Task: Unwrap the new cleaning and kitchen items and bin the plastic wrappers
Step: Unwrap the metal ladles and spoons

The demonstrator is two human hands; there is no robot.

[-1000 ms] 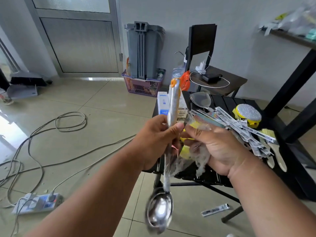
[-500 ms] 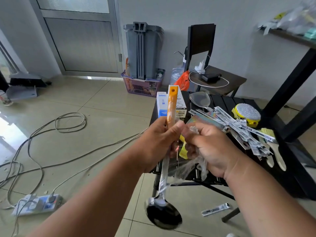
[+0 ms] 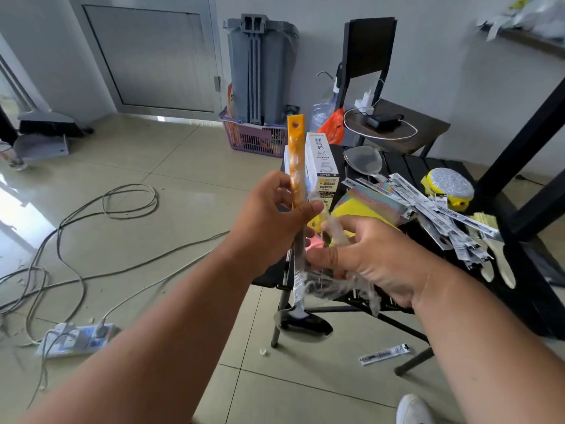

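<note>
Head view showed me the ladle [image 3: 296, 166] held upright over the near edge of the black table [image 3: 406, 166], its orange handle up and its bowl down low, with the left hand [image 3: 275, 221] wrapped tight round its middle. The right hand [image 3: 367, 255] had its fingers curled on the clear plastic wrapper [image 3: 333, 286], bunched low on the stem. I judged the peeling step was nearly done, and next the wrapper needed a pull down past the bowl, then a trip to the bin.

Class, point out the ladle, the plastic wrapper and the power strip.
ladle [image 3: 296, 154], head view, orange handle.
plastic wrapper [image 3: 330, 287], head view, crumpled bunch below the right hand.
power strip [image 3: 76, 339], head view, white casing.
</note>
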